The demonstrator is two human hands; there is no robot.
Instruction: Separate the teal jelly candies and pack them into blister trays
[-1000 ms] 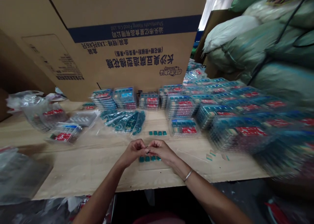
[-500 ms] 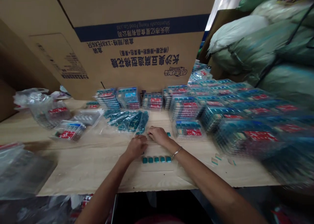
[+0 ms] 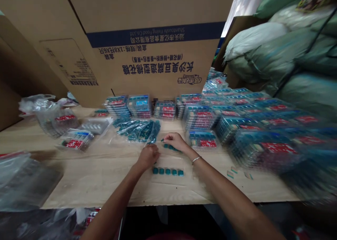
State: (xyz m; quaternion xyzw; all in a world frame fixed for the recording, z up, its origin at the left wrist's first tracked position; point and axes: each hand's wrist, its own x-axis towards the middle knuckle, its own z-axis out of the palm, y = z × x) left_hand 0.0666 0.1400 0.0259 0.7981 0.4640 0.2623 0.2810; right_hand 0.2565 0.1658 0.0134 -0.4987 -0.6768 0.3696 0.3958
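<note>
My right hand [image 3: 175,141] pinches a small dark teal piece [image 3: 162,140] between thumb and fingertips, just above the table. Under that hand a few more teal pieces [image 3: 170,147] lie close together, partly covered by it. My left hand [image 3: 149,155] is closed beside them, its fingers curled so that whatever they hold is hidden. Nearer to me, a clear plastic tray [image 3: 168,181] has a row of several teal squares [image 3: 167,171] along its far side. Beyond my left hand, a clear bag [image 3: 137,129] bulges with many teal pieces.
Stacks of packed clear boxes [image 3: 200,117] line the back and fill the right side. One packed box [image 3: 202,139] sits right of my hands. Empty clear trays [image 3: 96,125] and another box [image 3: 76,140] lie left. A large carton [image 3: 155,57] stands behind.
My right hand has shifted slightly right and lifted a teal piece away from my left hand. More loose teal pieces now show beneath it. My left hand stays nearly in place.
</note>
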